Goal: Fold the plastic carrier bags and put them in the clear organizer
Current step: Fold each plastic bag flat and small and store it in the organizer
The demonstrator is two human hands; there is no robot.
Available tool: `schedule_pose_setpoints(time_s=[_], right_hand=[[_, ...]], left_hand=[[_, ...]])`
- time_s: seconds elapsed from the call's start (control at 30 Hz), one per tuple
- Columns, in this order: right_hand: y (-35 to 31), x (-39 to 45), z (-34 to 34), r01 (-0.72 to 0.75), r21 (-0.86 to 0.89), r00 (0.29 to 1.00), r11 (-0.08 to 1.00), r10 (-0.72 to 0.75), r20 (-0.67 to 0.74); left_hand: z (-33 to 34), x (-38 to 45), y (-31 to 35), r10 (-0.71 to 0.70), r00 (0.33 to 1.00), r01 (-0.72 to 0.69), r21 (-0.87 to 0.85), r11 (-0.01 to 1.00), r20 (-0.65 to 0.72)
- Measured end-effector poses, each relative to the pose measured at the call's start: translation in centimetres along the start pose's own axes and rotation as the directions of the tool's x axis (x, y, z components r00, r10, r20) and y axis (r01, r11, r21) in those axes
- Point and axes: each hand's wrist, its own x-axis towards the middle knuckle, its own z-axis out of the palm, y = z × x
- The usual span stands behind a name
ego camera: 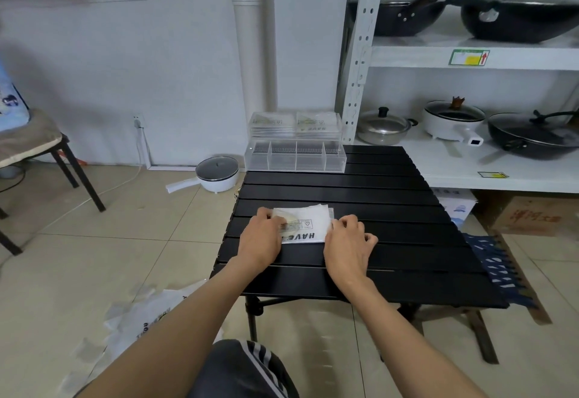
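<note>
I have one folded bag (pixel 305 225) lying flat near the middle of the frame on the black slatted surface (pixel 376 184), already down to a small rectangle with its printed lettering facing up. My left hand (pixel 261 236) covers the bag's left edge, fingers bent down onto the plastic; whether the fingertips pinch a layer or only press it, I cannot tell from here. My right hand (pixel 347 242) sits at the bag's right edge, its fingers curled with the tips against the plastic, and again the grip itself is hidden.

I judge the step in hand to be the last fold or the final flattening. To do it well I would keep the left hand pinning its side so the slippery layers do not slide, then run the right hand along the crease to push the air out. The slats have gaps, so I would press over a slat, not a gap.

The clear organizer (pixel 294 154) stands at the far edge of the surface, above centre in the frame; its upper tier appears to hold folded bags already, and the lower divided compartments look free. More loose bags (pixel 147 319) lie on the floor at lower left.
</note>
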Motion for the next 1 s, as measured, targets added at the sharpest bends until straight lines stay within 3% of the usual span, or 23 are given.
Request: schedule_pose_setpoints(time_s=[0.2,0.3,0.37,0.43,0.5,0.53,0.63,0.8,0.9,1.0], right_hand=[[-0.9,0.1,0.4,-0.006,0.093,0.999,0.996,0.009,-0.032],[-0.8,0.2,0.2,0.012,0.146,1.0,0.989,-0.009,-0.018],[-0.7,0.3,0.1,-0.003,0.184,1.0,0.983,0.006,-0.012],[-0.6,0.3,0.0,-0.004,0.224,1.0,0.975,0.007,-0.012],[-0.6,0.2,0.0,0.004,0.263,1.0,0.965,-0.002,-0.005],[-0.5,0.3,0.1,0.004,0.289,1.0,0.957,-0.003,-0.002],[-0.1,0.4,0.5,-0.027,0.402,1.0,0.915,0.026,0.008],[-0.2,-0.1,-0.4,-0.042,0.485,0.999,0.874,0.039,0.016],[-0.3,0.2,-0.5,-0.03,0.475,1.0,0.88,0.025,0.015],[-0.5,0.9,-0.4,-0.095,0.511,0.993,0.854,0.044,0.111]], left_hand=[[-0.2,0.6,0.7,-0.113,0.993,0.114,-0.138,0.984,0.017],[-0.4,1.0,0.9,-0.236,0.972,0.227,-0.332,0.916,0.011],[-0.7,1.3,0.8,-0.336,0.941,0.302,-0.529,0.793,0.035],[-1.2,1.5,0.9,-0.42,0.899,0.376,-0.712,0.593,0.125],[-1.9,1.8,0.9,-0.442,0.863,0.436,-0.805,0.402,0.247],[-2.1,1.8,0.9,-0.431,0.852,0.463,-0.813,0.353,0.298],[-2.5,1.5,1.2,-0.373,0.854,0.497,-0.781,0.38,0.362],[-2.6,0.1,2.5,-0.281,0.919,0.379,-0.818,0.432,0.277],[-2.8,-0.5,2.8,-0.246,0.942,0.308,-0.881,0.359,0.229],[-3.1,-0.5,2.5,-0.22,0.953,0.266,-0.919,0.291,0.206]])
